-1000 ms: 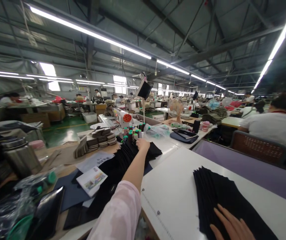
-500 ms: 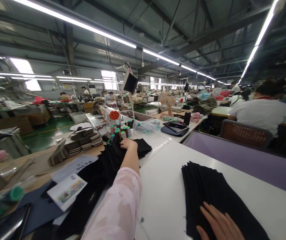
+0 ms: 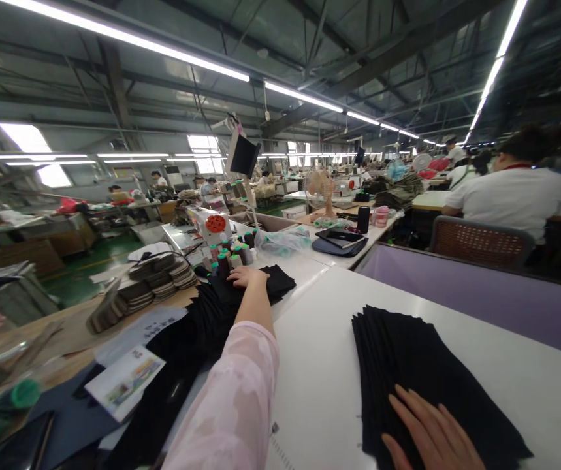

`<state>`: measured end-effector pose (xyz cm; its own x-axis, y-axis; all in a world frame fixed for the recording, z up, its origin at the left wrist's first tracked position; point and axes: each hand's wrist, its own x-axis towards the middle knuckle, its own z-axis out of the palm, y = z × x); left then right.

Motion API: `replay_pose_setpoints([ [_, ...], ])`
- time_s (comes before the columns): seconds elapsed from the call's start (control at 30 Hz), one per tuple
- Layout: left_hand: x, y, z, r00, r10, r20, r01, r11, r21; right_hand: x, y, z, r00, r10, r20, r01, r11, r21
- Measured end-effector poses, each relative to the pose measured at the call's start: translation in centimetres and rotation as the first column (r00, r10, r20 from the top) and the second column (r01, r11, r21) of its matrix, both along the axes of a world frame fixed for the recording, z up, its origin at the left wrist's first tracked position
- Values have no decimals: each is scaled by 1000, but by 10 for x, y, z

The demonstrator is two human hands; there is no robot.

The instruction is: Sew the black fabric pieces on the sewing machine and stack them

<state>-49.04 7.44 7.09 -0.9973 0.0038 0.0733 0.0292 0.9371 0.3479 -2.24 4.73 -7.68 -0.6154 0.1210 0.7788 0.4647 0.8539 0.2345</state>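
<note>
Right hand (image 3: 432, 434) flat, fingers spread, pressing near end of fanned black fabric stack (image 3: 422, 378) on white table (image 3: 319, 365). Left of that stack: left hand (image 3: 247, 276), palm down, fingers loosely extended on second black fabric pile (image 3: 221, 307). Just beyond: thread spools (image 3: 231, 256).

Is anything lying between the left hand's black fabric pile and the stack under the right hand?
Nothing visible. The left hand rests on the far black fabric pile; the right hand lies flat on the near fabric stack. Only bare white table separates them.
</note>
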Motion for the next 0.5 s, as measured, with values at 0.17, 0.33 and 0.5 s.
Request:
replay_pose_setpoints([
  [0.17,7,7,-4,1000,-21,-18,21,1000,13,-2,-2,4,999,-33,-15,33,999,9],
  [0.33,9,5,-9,995,-86,-53,87,996,25,-2,-6,8,999,-35,-16,35,999,-4],
  [0.5,7,2,-13,985,-161,-69,164,986,35,-1,-8,8,999,-35,0,35,999,-39],
])
